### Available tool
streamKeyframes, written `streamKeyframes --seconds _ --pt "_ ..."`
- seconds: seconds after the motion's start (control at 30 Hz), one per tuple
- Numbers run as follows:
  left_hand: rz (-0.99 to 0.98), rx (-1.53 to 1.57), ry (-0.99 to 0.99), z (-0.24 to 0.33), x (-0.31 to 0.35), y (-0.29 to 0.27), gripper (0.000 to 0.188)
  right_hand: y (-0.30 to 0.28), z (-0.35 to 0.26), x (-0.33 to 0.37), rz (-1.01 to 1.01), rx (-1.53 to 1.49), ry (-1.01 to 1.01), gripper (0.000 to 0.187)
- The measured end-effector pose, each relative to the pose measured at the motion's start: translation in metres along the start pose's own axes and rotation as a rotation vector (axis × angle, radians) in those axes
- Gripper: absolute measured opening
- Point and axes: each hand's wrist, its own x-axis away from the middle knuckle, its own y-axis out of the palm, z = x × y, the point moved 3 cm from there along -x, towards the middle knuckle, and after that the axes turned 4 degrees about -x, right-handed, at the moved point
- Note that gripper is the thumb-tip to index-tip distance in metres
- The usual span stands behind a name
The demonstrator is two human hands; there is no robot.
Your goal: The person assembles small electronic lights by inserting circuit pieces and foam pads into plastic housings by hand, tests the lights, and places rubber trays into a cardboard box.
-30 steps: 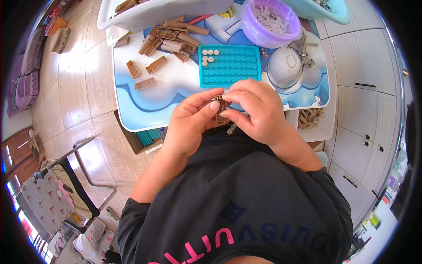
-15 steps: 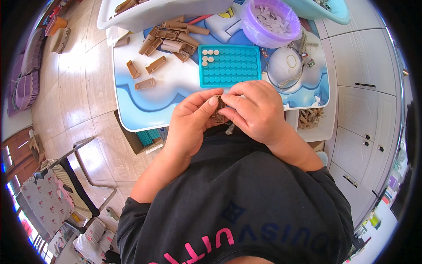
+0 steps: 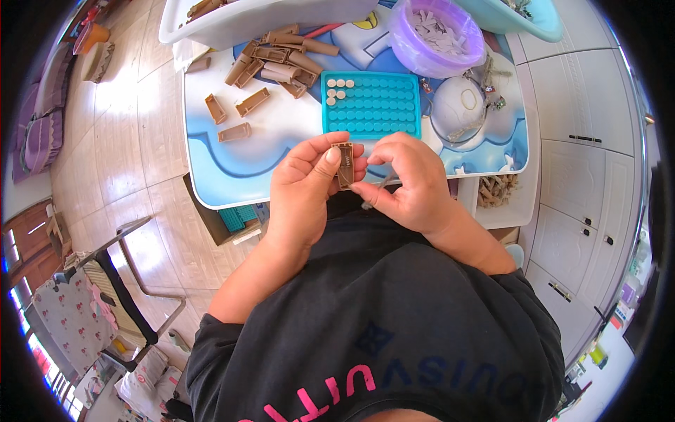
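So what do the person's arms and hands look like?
The left hand and right hand are bare, with no gloves or wristbands visible. Short black sleeves leave both forearms uncovered; the black shirt bears pink and dark blue lettering.

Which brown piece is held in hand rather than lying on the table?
The hollow brown piece gripped by the left hand, open side facing the camera; the loose pieces and pile lie on the table, untouched.
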Motion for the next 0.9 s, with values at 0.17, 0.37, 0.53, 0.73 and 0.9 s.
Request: streamKeyframes --seconds 0.17,0.37,0.53,0.73,0.9 --pt "0.022 -0.018 0.057 -0.001 0.0 -0.002 0.024 0.006 -0.004 0.005 -0.092 -0.028 -0.036 0.029" --pt "0.067 -0.004 0.092 -0.002 -0.002 0.0 0.022 0.016 -0.002 0.014 -0.052 -0.074 -0.037 0.027" --pt "0.084 0.01 0.093 -0.001 -0.002 0.0 0.022 0.017 -0.006 0.013 0.01 -0.128 -0.035 0.029" --pt "0.084 -0.009 0.093 -0.001 -0.001 0.001 0.023 0.019 -0.005 0.012 -0.055 -0.104 -0.01 0.027" --pt "0.1 -0.007 0.078 0.0 0.0 0.001 0.023 0.019 -0.004 0.011 -0.079 -0.091 0.028 0.023"
